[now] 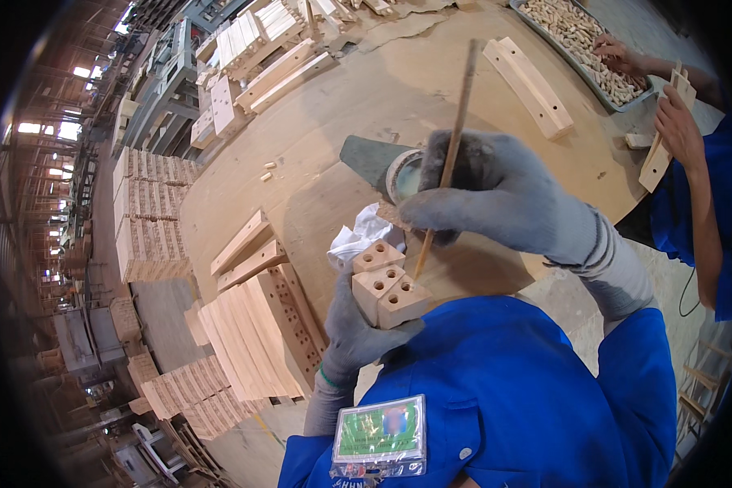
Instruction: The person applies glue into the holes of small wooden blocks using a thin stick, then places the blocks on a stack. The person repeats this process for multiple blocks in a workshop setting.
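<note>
My left hand [351,335], in a grey glove, is wrapped round a few wooden pieces [380,285] whose end faces, each with drilled holes, point up. My right hand [500,195], gloved too, pinches a thin wooden stick [465,89] held upright at a tilt. The stick's lower tip is beside the drilled ends; I cannot tell whether it touches them. Just left of my right fingers, a round container [393,174] holds a pale liquid, partly hidden by the glove. A crumpled white cloth [366,236] lies behind the held pieces.
To the left is a stack of drilled wooden pieces [256,325] with two loose ones [252,259] beyond it. A curved wooden piece [529,88] lies at the far right, near a tray of dowels [581,71]. A co-worker's hands [681,126] are there, one holding wood.
</note>
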Demonstrator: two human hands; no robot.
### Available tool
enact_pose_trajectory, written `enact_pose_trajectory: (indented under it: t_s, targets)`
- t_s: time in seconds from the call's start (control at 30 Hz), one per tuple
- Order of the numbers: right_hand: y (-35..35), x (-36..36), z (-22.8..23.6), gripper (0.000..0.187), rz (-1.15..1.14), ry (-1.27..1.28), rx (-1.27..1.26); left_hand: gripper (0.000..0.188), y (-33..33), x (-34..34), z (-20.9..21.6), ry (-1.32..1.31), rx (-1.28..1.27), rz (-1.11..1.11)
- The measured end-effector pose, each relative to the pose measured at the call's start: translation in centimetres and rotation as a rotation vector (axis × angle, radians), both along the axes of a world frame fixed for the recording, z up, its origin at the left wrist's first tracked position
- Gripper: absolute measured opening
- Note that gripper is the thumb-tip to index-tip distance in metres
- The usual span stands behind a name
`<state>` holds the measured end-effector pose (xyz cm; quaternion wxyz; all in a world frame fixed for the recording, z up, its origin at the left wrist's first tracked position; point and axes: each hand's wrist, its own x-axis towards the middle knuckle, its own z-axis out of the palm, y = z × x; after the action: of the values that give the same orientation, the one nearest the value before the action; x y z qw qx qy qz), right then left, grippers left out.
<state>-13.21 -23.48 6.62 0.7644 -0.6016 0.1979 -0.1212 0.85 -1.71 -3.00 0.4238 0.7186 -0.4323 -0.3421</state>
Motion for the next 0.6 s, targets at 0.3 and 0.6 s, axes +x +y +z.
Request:
enact_pose_trajectory:
  t_s: [0.3,0.6]
  targets:
    - [1.1,1.4,-2.2,0.029,0.020,-0.094,-0.171,0.114,-0.6,0.1,1.3,-0.125,0.111,-0.038]
    - [0.8,1.5,1.0,0.022,0.126,0.079,-0.242,0.120,-0.3,0.1,0.7,-0.080,0.101,-0.014]
